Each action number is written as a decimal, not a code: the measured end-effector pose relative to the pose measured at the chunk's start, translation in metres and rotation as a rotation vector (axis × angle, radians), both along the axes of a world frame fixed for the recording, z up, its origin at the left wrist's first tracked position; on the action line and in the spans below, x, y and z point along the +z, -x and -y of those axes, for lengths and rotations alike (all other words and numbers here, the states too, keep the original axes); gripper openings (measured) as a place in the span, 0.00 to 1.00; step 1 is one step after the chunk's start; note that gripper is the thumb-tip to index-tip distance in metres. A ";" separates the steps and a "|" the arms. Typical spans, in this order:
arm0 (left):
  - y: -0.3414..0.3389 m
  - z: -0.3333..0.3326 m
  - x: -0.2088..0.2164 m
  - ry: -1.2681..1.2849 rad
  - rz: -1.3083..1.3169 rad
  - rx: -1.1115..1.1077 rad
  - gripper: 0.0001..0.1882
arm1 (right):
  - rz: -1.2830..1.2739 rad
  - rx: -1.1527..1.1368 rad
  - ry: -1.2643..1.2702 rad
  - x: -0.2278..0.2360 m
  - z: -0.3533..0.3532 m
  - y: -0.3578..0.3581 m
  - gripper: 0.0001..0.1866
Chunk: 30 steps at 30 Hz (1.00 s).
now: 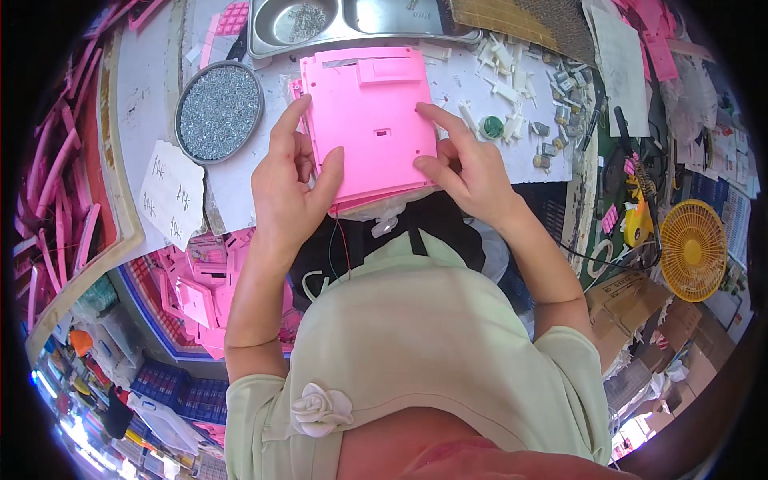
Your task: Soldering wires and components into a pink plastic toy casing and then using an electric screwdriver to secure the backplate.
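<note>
Between my two hands I hold a pink plastic housing [352, 112], roughly square, with a slot and a raised cover at its far end and a small rectangular hole near the middle. My left hand [290, 180] grips its left edge, thumb on top. My right hand [476, 172] has thumb and fingertips at the right edge. Thin red and dark wires [345, 240] hang from the near end toward my lap. A crumpled clear plastic bag [388, 216] shows just under the near edge; the housing's underside is hidden.
A round dish of small screws [219, 112] stands left, beside a torn marked card [172, 192]. Behind is a metal tray [368, 36]. White plastic parts [500, 76], small metal-bodied pieces [564, 104] and a green round container [491, 127] lie right. A yellow fan [693, 250] stands farther right; a crate of pink parts [196, 300] is lower left.
</note>
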<state>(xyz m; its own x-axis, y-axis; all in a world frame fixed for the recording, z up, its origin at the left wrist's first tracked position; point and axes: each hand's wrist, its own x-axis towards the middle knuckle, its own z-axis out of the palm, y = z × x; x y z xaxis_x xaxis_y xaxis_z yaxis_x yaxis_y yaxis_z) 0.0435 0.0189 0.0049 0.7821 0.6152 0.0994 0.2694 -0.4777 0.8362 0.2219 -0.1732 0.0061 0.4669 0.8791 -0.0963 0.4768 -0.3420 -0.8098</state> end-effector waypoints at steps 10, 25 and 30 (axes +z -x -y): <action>0.014 0.007 -0.004 -0.048 -0.056 0.026 0.31 | 0.214 0.221 0.067 0.005 -0.011 -0.014 0.36; 0.030 0.004 -0.027 0.249 0.060 0.005 0.33 | 0.664 0.359 0.256 0.033 -0.026 -0.001 0.35; 0.054 0.014 -0.020 0.178 0.103 -0.116 0.42 | 0.587 0.600 -0.225 0.024 -0.066 0.005 0.38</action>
<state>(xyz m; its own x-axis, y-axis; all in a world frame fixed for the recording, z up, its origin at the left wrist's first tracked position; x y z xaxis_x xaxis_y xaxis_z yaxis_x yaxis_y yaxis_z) -0.0106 0.0052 -0.0147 0.8398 0.5370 0.0803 0.1303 -0.3429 0.9303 0.2171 -0.1069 0.0306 -0.1622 0.9618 0.2205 0.8870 0.2400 -0.3944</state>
